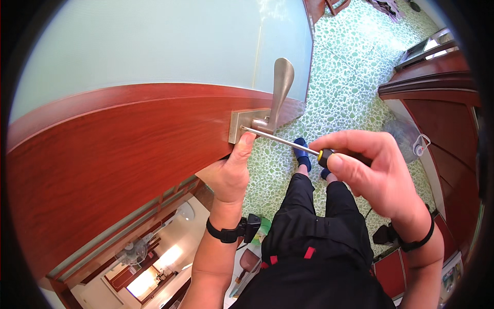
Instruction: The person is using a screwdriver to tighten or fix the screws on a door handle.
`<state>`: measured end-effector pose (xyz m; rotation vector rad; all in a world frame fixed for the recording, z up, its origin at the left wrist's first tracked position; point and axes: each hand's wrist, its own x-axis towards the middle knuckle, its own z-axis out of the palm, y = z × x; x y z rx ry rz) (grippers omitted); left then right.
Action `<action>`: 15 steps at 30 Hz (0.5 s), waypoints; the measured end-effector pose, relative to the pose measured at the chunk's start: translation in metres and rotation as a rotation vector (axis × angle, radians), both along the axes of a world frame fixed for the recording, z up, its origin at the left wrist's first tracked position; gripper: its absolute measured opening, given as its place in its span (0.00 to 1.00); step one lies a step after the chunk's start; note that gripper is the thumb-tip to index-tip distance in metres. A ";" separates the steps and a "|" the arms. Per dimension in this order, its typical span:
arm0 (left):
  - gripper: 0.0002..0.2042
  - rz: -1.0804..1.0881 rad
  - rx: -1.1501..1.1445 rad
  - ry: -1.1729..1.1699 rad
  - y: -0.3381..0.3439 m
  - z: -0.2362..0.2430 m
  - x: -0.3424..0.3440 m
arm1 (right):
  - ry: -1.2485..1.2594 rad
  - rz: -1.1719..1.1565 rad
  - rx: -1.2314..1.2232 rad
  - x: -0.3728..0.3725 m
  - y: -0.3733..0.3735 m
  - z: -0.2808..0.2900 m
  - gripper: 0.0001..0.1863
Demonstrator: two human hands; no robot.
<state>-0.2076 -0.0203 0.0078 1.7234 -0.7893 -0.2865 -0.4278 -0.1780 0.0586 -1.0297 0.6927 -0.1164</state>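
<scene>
A metal lever handle [282, 87] stands out from a rectangular backplate [235, 123] on the reddish-brown wooden door [128, 131]. My right hand [381, 172] grips a screwdriver [288, 143] by its black and yellow handle, pinched between thumb and fingers. The long shaft points left, and its tip meets the plate at a screw spot beside the lever's base. My left hand [231, 175] clasps the door's edge just below the plate. Its thumb lies up against the plate near the screwdriver's tip, while the other fingers are hidden behind the door.
A pale panel [154, 46] fills the door's far part. Below spreads a green and white pebble-patterned floor [350, 77], with my blue slippers [301, 147] on it. To the right stand a brown wooden cabinet [442, 134] and a clear plastic container [404, 136].
</scene>
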 end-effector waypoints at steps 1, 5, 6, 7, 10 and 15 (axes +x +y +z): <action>0.09 0.005 0.005 0.005 0.000 0.001 -0.001 | 0.060 0.058 0.230 0.001 -0.010 0.007 0.16; 0.09 -0.009 -0.018 0.023 -0.002 0.001 -0.004 | -0.067 0.012 -0.183 0.000 0.000 -0.019 0.14; 0.09 0.008 -0.008 -0.004 -0.002 -0.001 -0.004 | -0.129 0.010 -0.448 0.000 0.001 -0.019 0.14; 0.09 0.016 -0.004 -0.019 -0.002 -0.001 -0.004 | -0.167 -0.022 -0.718 0.000 0.004 -0.019 0.14; 0.09 0.022 0.034 0.020 0.001 0.003 -0.005 | -0.101 0.077 -1.252 0.000 0.010 -0.007 0.22; 0.09 0.032 0.001 0.002 -0.002 -0.002 -0.004 | -0.038 -0.062 -0.812 0.001 0.005 -0.007 0.14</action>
